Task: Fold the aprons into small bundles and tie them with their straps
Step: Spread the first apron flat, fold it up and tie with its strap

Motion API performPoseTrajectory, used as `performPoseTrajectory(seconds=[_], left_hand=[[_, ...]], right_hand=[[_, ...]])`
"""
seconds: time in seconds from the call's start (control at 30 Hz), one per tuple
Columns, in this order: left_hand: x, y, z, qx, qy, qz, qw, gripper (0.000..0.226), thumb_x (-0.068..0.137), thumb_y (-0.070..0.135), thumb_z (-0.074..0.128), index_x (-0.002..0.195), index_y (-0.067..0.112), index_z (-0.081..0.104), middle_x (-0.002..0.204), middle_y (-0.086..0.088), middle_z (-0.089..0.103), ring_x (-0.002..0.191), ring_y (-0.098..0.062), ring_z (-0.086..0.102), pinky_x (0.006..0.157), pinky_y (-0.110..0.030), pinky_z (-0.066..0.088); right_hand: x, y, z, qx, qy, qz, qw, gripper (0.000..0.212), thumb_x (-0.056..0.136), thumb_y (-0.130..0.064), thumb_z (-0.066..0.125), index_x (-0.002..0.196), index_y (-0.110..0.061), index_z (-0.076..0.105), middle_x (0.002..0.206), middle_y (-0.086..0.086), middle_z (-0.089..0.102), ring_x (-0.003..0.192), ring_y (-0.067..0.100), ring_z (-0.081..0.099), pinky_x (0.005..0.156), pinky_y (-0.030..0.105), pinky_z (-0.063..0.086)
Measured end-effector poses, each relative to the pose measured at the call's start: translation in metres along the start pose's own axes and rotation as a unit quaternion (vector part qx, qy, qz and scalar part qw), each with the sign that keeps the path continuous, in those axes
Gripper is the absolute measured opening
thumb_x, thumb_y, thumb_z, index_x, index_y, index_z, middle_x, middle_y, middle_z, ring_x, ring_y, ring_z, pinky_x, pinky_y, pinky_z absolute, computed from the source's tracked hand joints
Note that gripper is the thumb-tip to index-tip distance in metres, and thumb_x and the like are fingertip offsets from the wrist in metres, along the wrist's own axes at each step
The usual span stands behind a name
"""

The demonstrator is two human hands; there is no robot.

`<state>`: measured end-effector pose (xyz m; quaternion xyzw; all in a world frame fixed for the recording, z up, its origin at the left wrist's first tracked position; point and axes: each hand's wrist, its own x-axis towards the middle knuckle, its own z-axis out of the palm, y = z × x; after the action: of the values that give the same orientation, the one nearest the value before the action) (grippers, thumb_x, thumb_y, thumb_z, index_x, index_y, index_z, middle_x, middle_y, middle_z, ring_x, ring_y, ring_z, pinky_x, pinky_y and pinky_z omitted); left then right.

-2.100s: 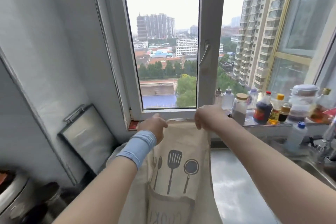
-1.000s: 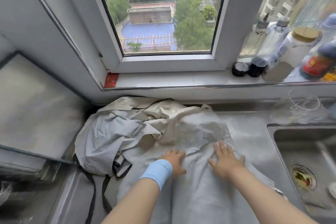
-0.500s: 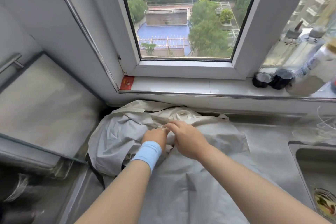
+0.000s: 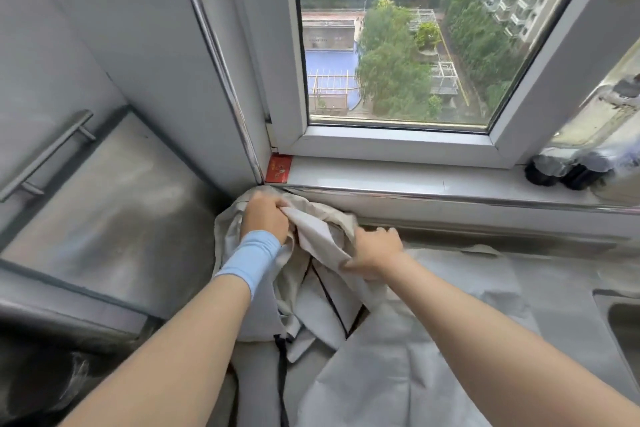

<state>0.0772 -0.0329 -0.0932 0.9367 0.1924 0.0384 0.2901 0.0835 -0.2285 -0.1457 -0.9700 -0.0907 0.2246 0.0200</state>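
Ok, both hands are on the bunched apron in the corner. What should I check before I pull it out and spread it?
1. Left hand grips the crumpled apron: ok.
2. Right hand grips the same apron: ok.
3. Black strap free to follow: cannot tell, its ends are hidden under folds.
4. Room to spread it: not ok, a flat apron already lies on the counter alongside.
5. Bottles on the sill apart from the cloth: ok.
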Motion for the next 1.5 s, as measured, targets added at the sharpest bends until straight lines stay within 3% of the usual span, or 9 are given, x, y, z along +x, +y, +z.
performPoseTrajectory(seconds=[0.17,0.3,0.47,0.67,0.87,1.0,1.17,1.33,1.5], left_hand=[[0.01,-0.009,-0.049,-0.013,0.187,0.033,0.982,0.027,0.083,0.019,0.045,0.082,0.023,0.072,0.104,0.0,0.057,0.095,-0.026,0.051,0.077,-0.033,0.043],[0.019,-0.025,-0.078,0.119,0.254,0.215,0.935,0.032,0.077,0.041,0.056,0.102,0.026,0.068,0.124,-0.001,0.055,0.112,-0.03,0.047,0.094,-0.043,0.04],[0.015,-0.059,-0.049,0.331,-0.093,0.264,0.901,0.075,0.085,0.061,0.042,0.15,0.042,0.008,0.162,0.004,0.002,0.147,-0.035,0.0,0.115,-0.058,-0.004],[0.014,-0.078,0.002,0.176,-0.274,0.124,0.937,0.073,0.092,0.016,0.048,0.153,0.024,0.008,0.16,-0.006,0.014,0.147,-0.027,0.01,0.119,-0.043,0.017],[0.0,-0.067,-0.026,0.357,0.067,0.281,0.888,0.064,0.072,0.022,0.068,0.133,0.029,0.048,0.15,-0.01,0.036,0.134,-0.032,0.038,0.099,-0.047,0.037],[0.007,-0.096,-0.029,0.295,-0.009,0.102,0.95,0.076,0.083,0.058,0.043,0.149,0.03,0.017,0.16,-0.008,0.002,0.143,-0.04,0.008,0.111,-0.056,0.021],[-0.002,-0.121,-0.028,0.106,-0.1,0.157,0.977,0.096,0.083,0.041,0.052,0.15,0.034,-0.016,0.16,-0.001,0.01,0.144,-0.027,0.019,0.111,-0.044,0.036],[0.002,-0.13,-0.005,0.33,-0.157,0.194,0.91,0.111,0.061,0.086,0.036,0.151,0.031,0.0,0.16,0.006,0.012,0.145,-0.03,0.007,0.113,-0.056,0.007],[0.008,-0.133,0.036,0.336,-0.218,0.151,0.903,0.104,0.075,0.069,0.05,0.148,0.038,-0.019,0.16,0.009,-0.011,0.144,-0.037,-0.017,0.112,-0.062,-0.009]], right_hand=[[0.011,-0.074,-0.03,0.314,0.073,-0.008,0.946,0.024,0.084,-0.009,0.051,0.083,-0.027,0.067,0.082,-0.001,0.067,0.08,0.023,0.061,0.066,0.027,0.043],[0.019,-0.138,-0.028,0.653,-0.018,0.006,0.757,0.04,0.085,0.01,0.044,0.078,-0.017,0.072,0.08,0.01,0.066,0.072,0.024,0.061,0.067,0.04,0.057],[0.012,-0.163,0.014,0.473,-0.048,-0.068,0.877,0.029,0.089,-0.007,0.047,0.107,-0.005,0.069,0.096,0.007,0.069,0.088,0.016,0.061,0.063,0.012,0.046],[0.014,-0.108,0.037,0.365,0.041,0.182,0.912,0.062,0.079,-0.041,0.056,0.138,-0.035,0.042,0.14,0.007,0.041,0.133,0.03,0.035,0.104,0.046,0.035],[0.02,-0.114,0.063,0.579,-0.059,0.221,0.783,0.092,0.078,-0.079,0.05,0.153,-0.05,0.003,0.161,0.018,0.012,0.147,0.04,0.02,0.117,0.053,0.019],[0.03,-0.156,0.07,0.701,-0.015,0.098,0.706,0.097,0.068,-0.082,0.057,0.15,-0.054,0.013,0.163,-0.003,0.019,0.15,0.025,0.016,0.119,0.053,0.021],[0.049,-0.178,0.072,0.728,-0.021,-0.023,0.685,0.06,0.083,-0.039,0.069,0.139,-0.046,0.047,0.137,-0.002,0.06,0.127,0.017,0.056,0.106,0.044,0.045],[0.064,-0.159,0.062,0.594,-0.085,-0.051,0.798,0.038,0.09,-0.033,0.056,0.128,-0.034,0.052,0.129,0.0,0.062,0.122,0.019,0.058,0.101,0.037,0.047],[0.04,-0.143,0.072,0.262,0.205,-0.035,0.943,0.076,0.087,-0.037,0.047,0.156,-0.03,0.015,0.157,0.016,0.017,0.145,0.035,0.018,0.111,0.054,0.033]])
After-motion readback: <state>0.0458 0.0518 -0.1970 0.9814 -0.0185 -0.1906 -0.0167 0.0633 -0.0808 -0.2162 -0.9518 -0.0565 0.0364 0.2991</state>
